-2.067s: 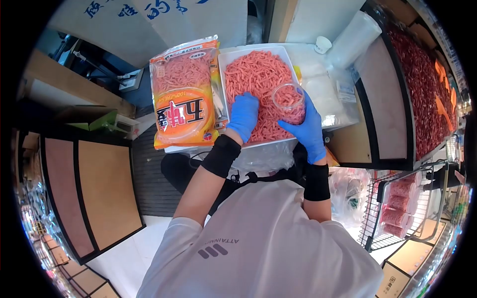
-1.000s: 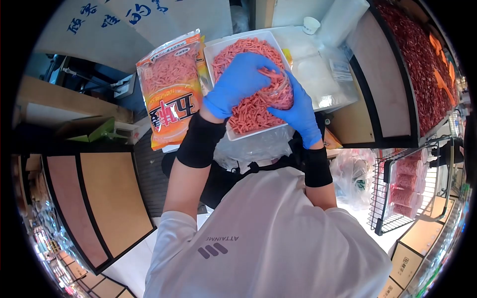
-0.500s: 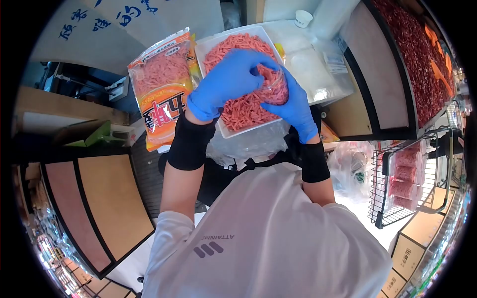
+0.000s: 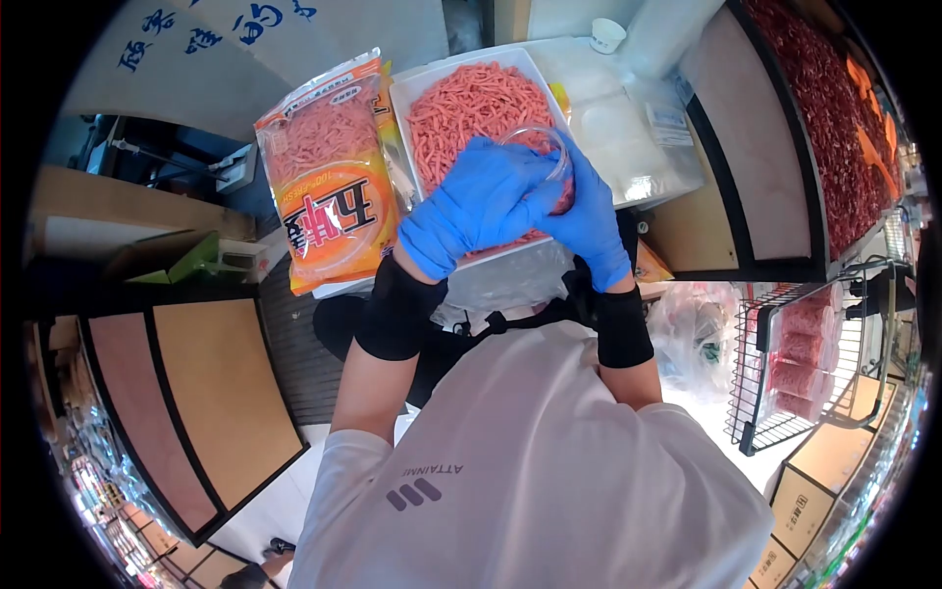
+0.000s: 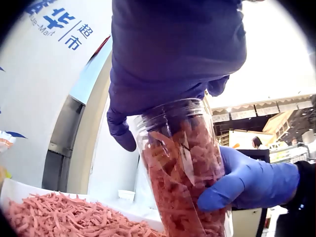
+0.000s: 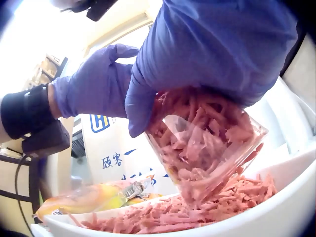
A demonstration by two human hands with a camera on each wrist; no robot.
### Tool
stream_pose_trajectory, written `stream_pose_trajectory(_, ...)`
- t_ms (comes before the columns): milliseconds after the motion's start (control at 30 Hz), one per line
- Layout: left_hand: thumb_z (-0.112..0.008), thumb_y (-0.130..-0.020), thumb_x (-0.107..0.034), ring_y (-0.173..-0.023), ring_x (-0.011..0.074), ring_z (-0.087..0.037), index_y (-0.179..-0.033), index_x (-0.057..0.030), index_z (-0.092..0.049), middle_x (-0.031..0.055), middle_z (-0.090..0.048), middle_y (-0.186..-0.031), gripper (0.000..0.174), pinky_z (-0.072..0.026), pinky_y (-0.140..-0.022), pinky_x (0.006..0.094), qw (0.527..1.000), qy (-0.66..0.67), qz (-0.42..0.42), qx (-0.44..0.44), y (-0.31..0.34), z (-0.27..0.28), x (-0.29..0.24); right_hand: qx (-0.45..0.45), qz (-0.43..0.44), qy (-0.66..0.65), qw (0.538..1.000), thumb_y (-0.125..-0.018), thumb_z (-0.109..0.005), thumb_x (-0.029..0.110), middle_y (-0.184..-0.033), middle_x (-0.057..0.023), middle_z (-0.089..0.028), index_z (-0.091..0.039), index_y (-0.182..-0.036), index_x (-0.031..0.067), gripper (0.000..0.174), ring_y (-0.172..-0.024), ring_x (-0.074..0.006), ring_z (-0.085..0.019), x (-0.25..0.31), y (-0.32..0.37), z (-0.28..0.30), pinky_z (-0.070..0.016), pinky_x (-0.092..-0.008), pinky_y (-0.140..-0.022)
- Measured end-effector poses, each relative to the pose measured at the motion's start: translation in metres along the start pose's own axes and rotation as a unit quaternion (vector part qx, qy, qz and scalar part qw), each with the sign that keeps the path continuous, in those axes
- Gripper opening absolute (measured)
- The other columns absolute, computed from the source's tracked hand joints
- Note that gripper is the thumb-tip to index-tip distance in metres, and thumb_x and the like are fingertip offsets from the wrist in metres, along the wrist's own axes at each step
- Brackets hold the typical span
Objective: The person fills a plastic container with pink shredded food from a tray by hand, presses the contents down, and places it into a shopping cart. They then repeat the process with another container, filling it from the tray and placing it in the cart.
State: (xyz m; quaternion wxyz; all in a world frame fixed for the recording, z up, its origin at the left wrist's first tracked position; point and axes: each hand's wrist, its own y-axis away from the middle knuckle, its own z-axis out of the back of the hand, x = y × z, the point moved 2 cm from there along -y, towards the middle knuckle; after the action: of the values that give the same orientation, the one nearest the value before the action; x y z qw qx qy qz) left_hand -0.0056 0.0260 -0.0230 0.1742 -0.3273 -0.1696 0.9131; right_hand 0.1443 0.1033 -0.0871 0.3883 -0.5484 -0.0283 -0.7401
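My right hand (image 4: 594,216), in a blue glove, grips a clear plastic jar (image 5: 185,173) round its side. Pink shredded meat strips fill much of the jar, tilted above the white tray (image 4: 398,98). More strips of shredded meat (image 4: 471,108) are heaped in that tray. My left hand (image 4: 481,201), gloved too, is over the open mouth of the jar. In the left wrist view its fingers reach inside the threaded rim, against the meat, while the thumb (image 5: 121,131) hangs outside. The fingertips are partly hidden by meat and glare.
Left of the tray lies an orange printed bag (image 4: 329,187) of shredded meat. Clear plastic bags (image 4: 618,137), a white cup (image 4: 607,36) and a plastic roll (image 4: 653,34) are at the right. A wire cart (image 4: 785,344) holding filled jars stands at lower right.
My left hand has come up from the meat in the tray to the jar's mouth, carrying strips, and has gone down into the opening. My right hand keeps its hold on the jar.
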Motion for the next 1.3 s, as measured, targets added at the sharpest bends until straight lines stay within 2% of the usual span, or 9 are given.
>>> stream_pose_trajectory(200,-0.057,-0.092,-0.018,-0.083,0.0309,-0.067,-0.104,-0.0023,-0.07,0.0157,-0.069,-0.094,0.024,-0.0507,-0.076,0.0367,0.999,-0.004,-0.023,-0.031,-0.002,0.017,-0.011,0.025,-0.007,-0.009,1.0,-0.062,-0.089,0.024,-0.132,-0.0181,-0.057,-0.042,-0.143,0.0053,0.095,-0.12,-0.0305,-0.059,0.012,-0.001,0.004,-0.0483,-0.0394,-0.1)
stream_pose_trajectory(300,-0.058,-0.092,-0.016,-0.084,0.0232,-0.068,-0.102,-0.001,-0.071,0.0116,-0.071,-0.095,0.022,-0.0508,-0.078,0.0334,0.971,0.129,-0.001,-0.201,0.005,0.033,0.003,-0.014,-0.027,-0.032,0.999,-0.061,-0.09,0.021,-0.131,-0.017,-0.059,-0.041,-0.142,0.0029,0.097,-0.119,-0.0265,-0.06,0.018,-0.005,0.013,-0.0495,-0.0386,-0.099)
stream_pose_trajectory(400,-0.063,-0.09,-0.013,-0.089,0.0252,-0.068,-0.104,-0.0016,-0.071,0.0122,-0.071,-0.098,0.019,-0.0514,-0.082,0.0326,0.931,0.089,0.212,-0.284,0.015,0.019,0.045,-0.034,-0.022,-0.032,0.999,-0.063,-0.09,0.017,-0.132,-0.0154,-0.057,-0.04,-0.144,0.0026,0.096,-0.121,-0.0212,-0.056,0.011,-0.005,0.017,-0.0485,-0.0356,-0.1)
stream_pose_trajectory(500,-0.077,-0.074,-0.043,-0.125,0.0421,-0.048,-0.137,-0.0106,-0.049,0.025,-0.052,-0.131,0.076,-0.0414,-0.099,0.055,0.931,-0.248,0.262,-0.051,0.039,-0.024,0.102,-0.003,-0.069,-0.069,0.995,-0.065,-0.089,0.021,-0.139,-0.0198,-0.051,-0.037,-0.146,-0.0006,0.099,-0.129,-0.0278,-0.05,0.016,-0.006,0.018,-0.0416,-0.0388,-0.107)
stream_pose_trajectory(600,-0.082,-0.062,-0.055,-0.13,0.0511,-0.039,-0.145,-0.0167,-0.04,0.0309,-0.04,-0.14,0.101,-0.0362,-0.104,0.0591,0.932,-0.23,0.28,0.021,0.041,-0.078,0.148,-0.026,-0.043,0.011,0.999,-0.067,-0.087,0.027,-0.143,-0.0179,-0.048,-0.04,-0.146,0.0034,0.095,-0.133,-0.0268,-0.046,-0.005,0.001,0.016,-0.0372,-0.04,-0.11)
stream_pose_trajectory(800,-0.082,-0.066,-0.034,-0.097,0.0405,-0.063,-0.121,-0.0065,-0.06,0.0235,-0.061,-0.115,0.065,-0.0534,-0.082,0.0457,0.966,-0.012,0.25,-0.073,0.063,-0.127,0.211,-0.039,0.009,0.016,0.999,-0.066,-0.087,0.03,-0.144,-0.0195,-0.047,-0.034,-0.148,0.0065,0.1,-0.133,-0.0354,-0.046,0.001,0.006,0.02,-0.0385,-0.0408,-0.109)
stream_pose_trajectory(867,-0.083,-0.068,-0.026,-0.091,0.0365,-0.067,-0.116,-0.0033,-0.062,0.0203,-0.067,-0.102,0.057,-0.0547,-0.078,0.0432,0.959,0.025,0.265,-0.094,0.047,-0.101,0.165,-0.01,-0.019,-0.003,1.0,-0.066,-0.086,0.032,-0.145,-0.0191,-0.046,-0.033,-0.148,0.0067,0.101,-0.132,-0.0359,-0.048,-0.001,0.004,0.017,-0.0391,-0.0408,-0.109)
stream_pose_trajectory(1200,-0.074,-0.076,-0.017,-0.085,0.0366,-0.067,-0.125,-0.0041,-0.056,0.0207,-0.067,-0.098,0.054,-0.0534,-0.071,0.0433,0.973,-0.079,0.196,-0.097,0.051,-0.113,0.158,-0.015,-0.031,-0.034,0.999,-0.067,-0.087,0.031,-0.146,-0.0198,-0.045,-0.036,-0.147,0.0042,0.099,-0.135,-0.0327,-0.045,-0.004,0.005,0.013,-0.0366,-0.0389,-0.111)
stream_pose_trajectory(1300,-0.061,-0.088,-0.015,-0.089,0.0283,-0.064,-0.134,-0.0036,-0.05,0.0154,-0.064,-0.103,0.048,-0.0503,-0.076,0.039,0.975,-0.158,0.115,-0.108,0.026,-0.074,0.078,0.014,-0.064,-0.155,0.986,-0.072,-0.084,0.022,-0.143,-0.0175,-0.046,-0.037,-0.147,0.0033,0.09,-0.135,-0.0285,-0.043,0.005,0.006,0.017,-0.0339,-0.0388,-0.113)
